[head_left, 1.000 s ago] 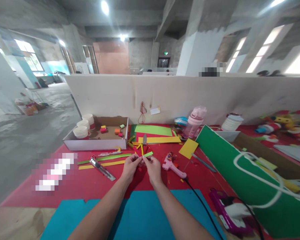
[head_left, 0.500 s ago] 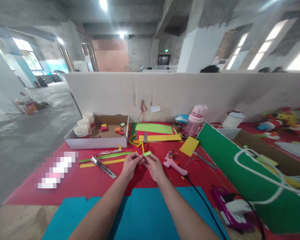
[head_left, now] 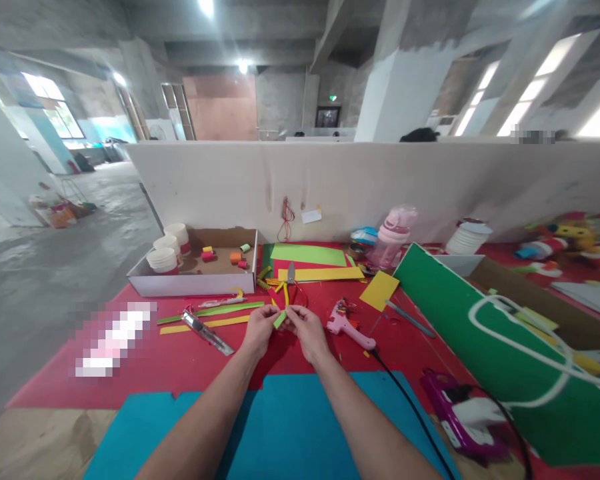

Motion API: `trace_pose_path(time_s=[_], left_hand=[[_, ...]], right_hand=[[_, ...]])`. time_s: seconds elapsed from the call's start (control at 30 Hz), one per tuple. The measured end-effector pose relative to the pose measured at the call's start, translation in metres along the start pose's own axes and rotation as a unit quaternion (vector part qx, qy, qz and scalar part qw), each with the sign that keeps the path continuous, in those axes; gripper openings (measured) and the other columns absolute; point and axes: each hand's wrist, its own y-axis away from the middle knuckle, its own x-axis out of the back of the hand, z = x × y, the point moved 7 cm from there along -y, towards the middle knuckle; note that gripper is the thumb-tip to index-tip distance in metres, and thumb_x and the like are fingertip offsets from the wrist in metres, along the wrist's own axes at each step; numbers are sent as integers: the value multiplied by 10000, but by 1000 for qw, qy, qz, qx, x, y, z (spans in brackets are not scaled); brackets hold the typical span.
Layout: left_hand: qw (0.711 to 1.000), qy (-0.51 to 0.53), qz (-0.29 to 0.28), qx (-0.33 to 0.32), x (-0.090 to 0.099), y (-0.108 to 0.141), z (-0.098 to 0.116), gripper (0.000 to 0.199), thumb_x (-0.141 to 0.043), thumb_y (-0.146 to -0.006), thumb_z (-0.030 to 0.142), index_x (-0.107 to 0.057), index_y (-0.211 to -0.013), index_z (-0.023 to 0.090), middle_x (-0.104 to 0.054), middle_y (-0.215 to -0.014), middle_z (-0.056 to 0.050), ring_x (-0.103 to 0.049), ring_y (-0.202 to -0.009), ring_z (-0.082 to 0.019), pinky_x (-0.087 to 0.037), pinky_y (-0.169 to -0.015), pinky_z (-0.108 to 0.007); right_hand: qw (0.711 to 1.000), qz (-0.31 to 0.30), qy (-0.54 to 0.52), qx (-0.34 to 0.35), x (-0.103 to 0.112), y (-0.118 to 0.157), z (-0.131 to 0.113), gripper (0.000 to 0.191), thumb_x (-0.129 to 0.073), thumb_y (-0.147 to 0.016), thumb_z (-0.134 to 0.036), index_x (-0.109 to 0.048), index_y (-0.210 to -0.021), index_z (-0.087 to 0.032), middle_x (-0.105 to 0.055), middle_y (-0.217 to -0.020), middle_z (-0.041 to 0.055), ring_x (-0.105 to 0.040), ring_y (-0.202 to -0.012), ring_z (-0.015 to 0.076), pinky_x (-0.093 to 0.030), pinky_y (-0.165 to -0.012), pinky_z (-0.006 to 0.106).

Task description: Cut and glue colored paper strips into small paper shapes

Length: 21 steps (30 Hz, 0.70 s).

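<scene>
A short light-green strip (head_left: 280,320), paper-like, is pinched between my two hands over the red tabletop. My left hand (head_left: 260,328) grips it from the left, fingers closed. From the other side my right hand (head_left: 304,328) has its thumb and fingertips closed at the strip's upper end. Just beyond the fingertips lie yellow-handled scissors or pliers (head_left: 287,288), partly hidden. A utility knife (head_left: 207,333) rests left of my left hand, beside long green (head_left: 230,309) and yellow strips (head_left: 233,323). Right of my right hand lies a pink glue gun (head_left: 351,332).
A shallow box (head_left: 193,287) with white cups and small coloured rolls stands back left. A green-sided box (head_left: 460,333) borders the right, near a purple power strip (head_left: 450,413). The glue gun's black cord (head_left: 405,400) crosses blue sheets (head_left: 300,427). A pink bottle (head_left: 393,237) stands behind.
The green strip has turned from lying nearly level at my right fingertips to slanting down and left between both hands. My hands have stayed in nearly the same place.
</scene>
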Motion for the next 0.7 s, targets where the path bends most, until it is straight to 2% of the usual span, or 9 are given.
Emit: trace_pose_path(time_s=[0.27,0.43,0.5,0.6,0.7], left_hand=[[999,-7,-40,-4,-8,2,-2,302,-748,-656,388,-697,-755,107,-644,-632,-53,-541,-533,-101,-422,-545,-220],[994,-45,-94,-11,-21,7,2,395,-787,-618,299,-681,-952,116,-672,-778,-76,-570,-600,-109,-447,-564,-216],[995,-59,-77,-24,-19,7,3,410,-799,-603,319,-666,-941,130,-655,-736,-50,-564,-588,-111,-446,-551,-216],[998,-42,-32,-38,-12,5,4,339,-765,-642,393,-650,-823,130,-602,-620,-12,-509,-514,-87,-413,-508,-203],[999,-20,-14,-29,-6,2,1,334,-753,-649,419,-642,-762,125,-587,-587,-6,-483,-483,-75,-382,-473,-193]], right_hand=[[997,56,27,48,10,-2,-7,290,-743,-644,-435,-646,-724,-175,-569,-538,-41,-526,-498,109,-466,-532,234],[989,107,39,98,19,-1,-14,285,-699,-689,-453,-625,-746,-183,-600,-591,-25,-556,-538,130,-456,-508,236],[989,108,38,99,18,1,-13,284,-705,-685,-447,-624,-762,-186,-631,-633,-11,-570,-556,134,-460,-515,237],[994,75,17,72,9,2,-9,289,-730,-664,-436,-619,-773,-192,-623,-607,-23,-574,-553,129,-484,-548,245],[998,44,-9,42,2,2,-7,306,-767,-627,-419,-615,-760,-189,-611,-590,-34,-578,-562,116,-515,-606,258]])
